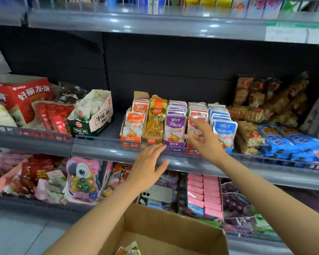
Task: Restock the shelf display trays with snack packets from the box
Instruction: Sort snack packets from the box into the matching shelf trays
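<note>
The cardboard box (pixel 173 223) sits low and close, so its few snack packets (pixel 129 250) are easy to grab. The left hand (pixel 147 170), flat and empty, is by the shelf rail (pixel 99 150). The right hand (pixel 203 137), fingers spread and empty, is at the red packets (pixel 198 112) in the display trays (pixel 131 139), maybe to push them straight.

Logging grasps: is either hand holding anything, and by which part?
Nothing is held: left hand open by the shelf rail, right hand spread open before the red packets.
</note>
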The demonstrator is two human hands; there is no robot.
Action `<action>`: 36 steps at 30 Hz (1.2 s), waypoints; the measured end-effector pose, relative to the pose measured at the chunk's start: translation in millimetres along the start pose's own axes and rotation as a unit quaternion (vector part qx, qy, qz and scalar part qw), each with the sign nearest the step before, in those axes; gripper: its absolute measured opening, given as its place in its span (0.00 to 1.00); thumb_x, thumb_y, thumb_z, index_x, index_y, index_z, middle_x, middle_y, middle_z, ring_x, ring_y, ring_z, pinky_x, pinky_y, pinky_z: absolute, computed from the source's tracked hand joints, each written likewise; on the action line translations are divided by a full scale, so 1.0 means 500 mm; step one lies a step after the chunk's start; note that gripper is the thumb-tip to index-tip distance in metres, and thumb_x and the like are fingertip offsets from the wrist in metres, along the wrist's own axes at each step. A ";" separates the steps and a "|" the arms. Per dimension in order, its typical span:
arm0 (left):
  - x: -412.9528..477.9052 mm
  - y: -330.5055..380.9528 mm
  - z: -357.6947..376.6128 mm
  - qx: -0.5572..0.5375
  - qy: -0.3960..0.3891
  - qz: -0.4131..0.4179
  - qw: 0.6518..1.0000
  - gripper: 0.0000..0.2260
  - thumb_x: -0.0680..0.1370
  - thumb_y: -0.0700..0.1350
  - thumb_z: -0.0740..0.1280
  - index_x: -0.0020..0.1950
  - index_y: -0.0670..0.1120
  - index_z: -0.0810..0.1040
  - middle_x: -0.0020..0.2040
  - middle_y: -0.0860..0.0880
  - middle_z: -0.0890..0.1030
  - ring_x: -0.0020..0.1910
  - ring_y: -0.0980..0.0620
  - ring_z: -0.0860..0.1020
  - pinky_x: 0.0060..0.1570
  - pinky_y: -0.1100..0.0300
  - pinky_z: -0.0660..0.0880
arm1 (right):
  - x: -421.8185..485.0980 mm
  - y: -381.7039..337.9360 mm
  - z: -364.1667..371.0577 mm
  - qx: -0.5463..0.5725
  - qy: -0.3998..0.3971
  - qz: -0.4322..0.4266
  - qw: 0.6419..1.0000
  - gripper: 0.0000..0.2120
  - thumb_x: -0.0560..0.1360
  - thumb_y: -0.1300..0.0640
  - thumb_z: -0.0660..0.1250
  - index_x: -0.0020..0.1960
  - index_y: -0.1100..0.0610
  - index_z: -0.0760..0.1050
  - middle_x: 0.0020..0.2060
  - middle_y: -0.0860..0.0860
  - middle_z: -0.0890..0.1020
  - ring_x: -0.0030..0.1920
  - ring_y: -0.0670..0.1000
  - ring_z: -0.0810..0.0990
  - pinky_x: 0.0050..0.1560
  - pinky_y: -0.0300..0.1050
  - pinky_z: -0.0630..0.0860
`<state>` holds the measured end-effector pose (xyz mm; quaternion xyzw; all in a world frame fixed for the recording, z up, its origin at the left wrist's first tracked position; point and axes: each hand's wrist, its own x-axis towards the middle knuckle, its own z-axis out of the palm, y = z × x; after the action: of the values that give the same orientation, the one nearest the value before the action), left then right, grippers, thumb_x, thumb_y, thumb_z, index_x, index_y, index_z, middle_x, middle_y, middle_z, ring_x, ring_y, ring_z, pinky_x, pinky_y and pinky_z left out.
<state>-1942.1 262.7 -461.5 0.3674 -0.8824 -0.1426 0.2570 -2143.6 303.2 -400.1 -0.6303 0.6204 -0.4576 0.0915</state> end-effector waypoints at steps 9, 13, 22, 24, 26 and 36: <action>-0.250 -0.086 0.159 -0.021 -0.208 -0.087 0.974 0.22 0.79 0.58 0.58 0.72 0.55 0.64 0.72 0.56 0.64 0.70 0.57 0.64 0.67 0.61 0.62 | -0.349 0.138 0.098 0.067 -0.260 0.237 0.934 0.13 0.73 0.61 0.70 0.57 0.59 0.77 0.53 0.57 0.81 0.47 0.55 0.79 0.49 0.31 0.74; -0.328 -0.124 0.252 -0.055 -0.363 -0.177 0.913 0.25 0.78 0.59 0.61 0.72 0.51 0.65 0.70 0.54 0.66 0.67 0.51 0.70 0.65 0.58 0.67 | -0.454 0.243 0.178 -0.105 -0.417 0.239 0.870 0.11 0.75 0.62 0.68 0.56 0.65 0.76 0.53 0.59 0.79 0.51 0.48 0.75 0.45 0.25 0.70; -0.390 -0.208 0.366 0.027 -0.498 -0.191 0.845 0.25 0.77 0.55 0.64 0.72 0.48 0.67 0.71 0.46 0.68 0.68 0.47 0.68 0.67 0.58 0.65 | -0.545 0.307 0.278 -0.200 -0.556 0.342 0.730 0.26 0.74 0.54 0.68 0.70 0.56 0.66 0.69 0.54 0.70 0.66 0.55 0.70 0.64 0.46 0.70; -0.385 -0.221 0.371 0.047 -0.519 -0.173 0.836 0.23 0.78 0.51 0.65 0.71 0.48 0.68 0.70 0.45 0.69 0.67 0.46 0.70 0.65 0.59 0.67 | -0.545 0.311 0.286 -0.210 -0.574 0.340 0.715 0.25 0.74 0.56 0.69 0.69 0.56 0.67 0.69 0.54 0.70 0.66 0.55 0.71 0.64 0.46 0.70; -0.377 -0.229 0.375 0.063 -0.529 -0.154 0.832 0.20 0.77 0.47 0.66 0.69 0.47 0.71 0.68 0.45 0.72 0.65 0.47 0.72 0.62 0.59 0.69 | -0.546 0.313 0.288 -0.231 -0.587 0.328 0.703 0.26 0.73 0.56 0.70 0.69 0.57 0.67 0.68 0.55 0.70 0.66 0.56 0.71 0.63 0.45 0.71; -0.372 -0.252 0.387 0.034 -0.457 -0.137 0.878 0.06 0.76 0.45 0.67 0.51 0.47 0.79 0.51 0.49 0.79 0.50 0.52 0.75 0.46 0.61 0.69 | -0.537 0.319 0.297 -0.133 -0.553 0.324 0.756 0.12 0.76 0.56 0.67 0.58 0.58 0.75 0.56 0.54 0.78 0.50 0.51 0.75 0.44 0.38 0.69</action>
<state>-1866.4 322.1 -741.8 0.3872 -0.8471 -0.2980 -0.2093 -2102.0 434.8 -717.3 -0.5408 0.6837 0.1150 0.4763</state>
